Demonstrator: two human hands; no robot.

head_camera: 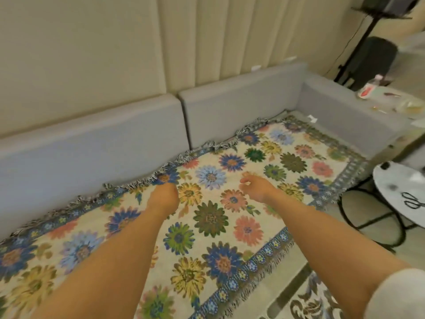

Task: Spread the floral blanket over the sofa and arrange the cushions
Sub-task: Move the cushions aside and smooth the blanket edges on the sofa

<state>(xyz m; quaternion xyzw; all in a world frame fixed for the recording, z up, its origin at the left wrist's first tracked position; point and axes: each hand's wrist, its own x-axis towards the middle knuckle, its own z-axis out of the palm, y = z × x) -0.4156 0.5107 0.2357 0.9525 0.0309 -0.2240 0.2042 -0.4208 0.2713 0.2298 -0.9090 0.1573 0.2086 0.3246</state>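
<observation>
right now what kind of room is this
Most likely a home living room: a grey sofa covered by a floral blanket, a round side table, and a patterned rug.

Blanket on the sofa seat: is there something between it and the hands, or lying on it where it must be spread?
Nothing visible. The left hand and right hand are directly over the blanket, and no object lies on its surface.

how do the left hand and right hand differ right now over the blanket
The left hand is pressed down on the floral blanket near its fringed back edge, fingers bent under out of sight. The right hand is further from that edge, fingers loosely curled and gripping nothing; whether it touches the cloth is unclear. Both arms are bare and reach towards the sofa backrest.
</observation>
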